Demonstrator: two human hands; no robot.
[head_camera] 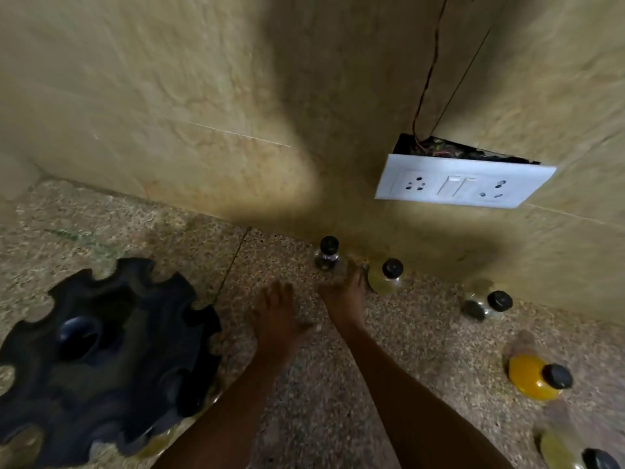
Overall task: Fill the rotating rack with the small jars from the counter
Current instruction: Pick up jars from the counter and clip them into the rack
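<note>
The black rotating rack (101, 360) with notched slots stands on the speckled counter (321, 401) at the lower left. Small black-capped jars stand along the wall: a clear one (327, 257), a pale yellow one (385, 275), a dark one (483, 304), an orange one (534, 377) and a yellowish one (568, 451) at the bottom right. My right hand (345, 296) reaches between the clear and pale yellow jars, fingers blurred, holding nothing that I can see. My left hand (275, 319) hovers over the counter, fingers apart and empty.
A tiled wall rises behind the counter. A white switch and socket plate (463, 184) hangs loose from its wall box, with wires showing above it. A yellowish jar (159, 443) peeks out at the rack's lower edge.
</note>
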